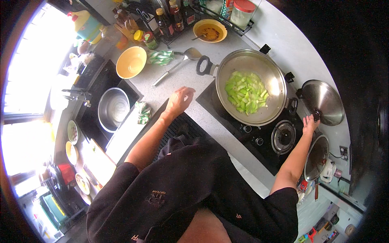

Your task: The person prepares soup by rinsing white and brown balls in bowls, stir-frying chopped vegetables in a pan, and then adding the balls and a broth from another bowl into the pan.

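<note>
A steel wok with chopped green vegetable pieces stands on the black cooktop. To its right, my right hand touches the knob of a metal lid that leans on the wall; whether the fingers close on the knob I cannot tell. My left hand hovers over the counter edge left of the wok, fingers bent, holding nothing. Beyond it lie a steel spatula and a green-and-white cloth. A yellow bowl is left of the cloth, and a bowl of brown liquid sits farther back.
A metal basin stands in the sink at left. Sauce bottles and a wire rack with a red-lidded jar line the back. Another lid leans right of the second burner. A cutting board lies at lower left.
</note>
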`<state>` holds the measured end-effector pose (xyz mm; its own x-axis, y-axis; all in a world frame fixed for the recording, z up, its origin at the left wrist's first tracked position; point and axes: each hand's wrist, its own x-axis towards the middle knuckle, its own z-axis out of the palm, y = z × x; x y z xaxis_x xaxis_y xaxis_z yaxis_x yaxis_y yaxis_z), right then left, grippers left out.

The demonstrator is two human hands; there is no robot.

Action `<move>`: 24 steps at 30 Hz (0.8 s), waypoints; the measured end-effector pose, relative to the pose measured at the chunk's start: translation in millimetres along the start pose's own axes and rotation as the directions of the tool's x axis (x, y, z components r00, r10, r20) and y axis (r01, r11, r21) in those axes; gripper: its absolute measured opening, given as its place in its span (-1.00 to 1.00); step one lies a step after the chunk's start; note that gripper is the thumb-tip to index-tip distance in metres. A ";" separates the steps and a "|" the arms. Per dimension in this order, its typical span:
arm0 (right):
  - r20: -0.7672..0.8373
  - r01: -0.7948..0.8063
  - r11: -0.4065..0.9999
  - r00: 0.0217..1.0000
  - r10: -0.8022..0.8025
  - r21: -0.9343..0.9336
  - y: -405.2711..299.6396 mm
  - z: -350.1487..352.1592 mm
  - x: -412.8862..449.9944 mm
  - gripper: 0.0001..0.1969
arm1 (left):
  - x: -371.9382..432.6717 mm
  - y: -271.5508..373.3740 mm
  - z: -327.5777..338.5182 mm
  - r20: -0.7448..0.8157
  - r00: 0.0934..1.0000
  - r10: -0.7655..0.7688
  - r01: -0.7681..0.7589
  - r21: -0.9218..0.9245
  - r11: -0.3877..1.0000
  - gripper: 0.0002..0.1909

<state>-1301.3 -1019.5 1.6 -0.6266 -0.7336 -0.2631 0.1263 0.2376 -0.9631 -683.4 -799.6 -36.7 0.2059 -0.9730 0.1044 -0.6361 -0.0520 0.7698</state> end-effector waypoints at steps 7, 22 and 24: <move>0.462 0.365 0.930 0.821 -0.335 0.026 -23.0 93.8 -264.8 -0.64 | 28.6 -70.6 -29.8 -0.274 0.932 -0.237 0.330 0.377 0.865 -0.51; 0.895 0.191 0.889 0.258 0.364 -0.417 162.1 264.9 -487.8 -0.56 | 48.2 -101.8 -99.0 0.222 0.953 -0.208 0.122 0.348 0.930 -0.71; 0.893 0.186 0.897 0.301 0.336 -0.401 145.5 270.6 -504.1 -0.44 | 24.3 -83.4 -107.6 0.251 0.954 -0.164 0.185 -0.064 0.981 -0.73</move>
<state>-759.0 -787.4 -21.1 0.5405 -0.7089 -0.4531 -0.3110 0.3321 -0.8905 -545.4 -794.7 -30.7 0.1144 -0.9762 -0.1845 -0.5381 -0.2170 0.8145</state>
